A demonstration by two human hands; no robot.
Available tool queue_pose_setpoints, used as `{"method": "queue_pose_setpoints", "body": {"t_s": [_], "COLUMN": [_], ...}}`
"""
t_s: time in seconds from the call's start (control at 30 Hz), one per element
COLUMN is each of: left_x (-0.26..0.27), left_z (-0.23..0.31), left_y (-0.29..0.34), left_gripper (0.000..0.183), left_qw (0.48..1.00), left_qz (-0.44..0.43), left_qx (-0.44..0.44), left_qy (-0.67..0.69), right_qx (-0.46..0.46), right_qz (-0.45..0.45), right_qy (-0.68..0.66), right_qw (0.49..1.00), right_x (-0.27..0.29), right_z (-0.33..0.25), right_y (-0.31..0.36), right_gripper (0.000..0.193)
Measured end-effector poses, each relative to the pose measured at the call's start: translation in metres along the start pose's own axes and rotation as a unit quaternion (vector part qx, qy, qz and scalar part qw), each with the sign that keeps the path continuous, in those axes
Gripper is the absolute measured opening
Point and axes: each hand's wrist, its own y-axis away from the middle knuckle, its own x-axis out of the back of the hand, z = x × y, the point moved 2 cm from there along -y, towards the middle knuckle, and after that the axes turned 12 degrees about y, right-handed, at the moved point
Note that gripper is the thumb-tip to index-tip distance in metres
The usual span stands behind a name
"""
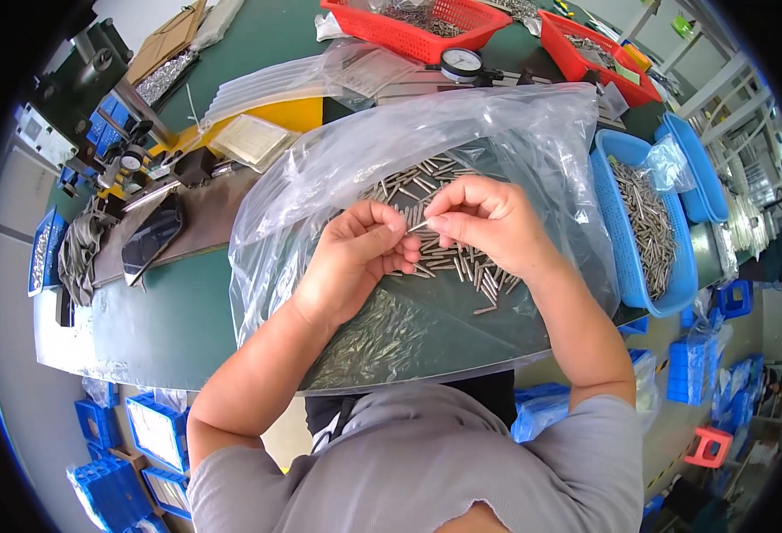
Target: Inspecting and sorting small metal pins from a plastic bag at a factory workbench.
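Between my two hands a small metal pin (417, 226) is held by its ends, lying nearly level. The thumb and index finger of my left hand (361, 249) pinch one end, with the other fingers curled below. My right hand (488, 222) grips the other end between thumb and fingertips. Under both hands a pile of similar slim metal pins (471, 265) is spread on a clear plastic sheet (373, 333). The hands hide part of that pile.
At the right, a blue basket (686, 282) holds many more pins. Two red baskets (471, 43) (558, 44) stand along the back, near a dial gauge (460, 62). A measuring stand (133, 160) and a black smartphone-like object (153, 238) are at the left. Blue crates (111, 490) sit below.
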Motion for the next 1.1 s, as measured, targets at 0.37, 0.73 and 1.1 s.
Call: {"method": "queue_pose_setpoints", "body": {"t_s": [0.37, 0.73, 1.1], "left_x": [-0.004, -0.003, 0.002], "left_z": [-0.002, 0.0, 0.003], "left_y": [0.002, 0.002, 0.0], "left_gripper": [0.01, 0.009, 0.01], "left_qw": [0.999, 0.999, 0.999], "left_qz": [-0.031, -0.043, 0.003], "left_qx": [0.005, 0.01, -0.042], "left_qy": [0.005, 0.019, 0.005], "right_qx": [0.01, -0.076, -0.038], "right_qz": [-0.064, -0.091, 0.021], "right_qy": [-0.07, -0.137, -0.163], "right_qw": [0.995, 0.983, 0.986], "right_x": [-0.011, -0.008, -0.001], "right_z": [-0.002, 0.011, 0.007], "right_y": [0.002, 0.0, -0.003], "right_gripper": [0.008, 0.018, 0.007]}}
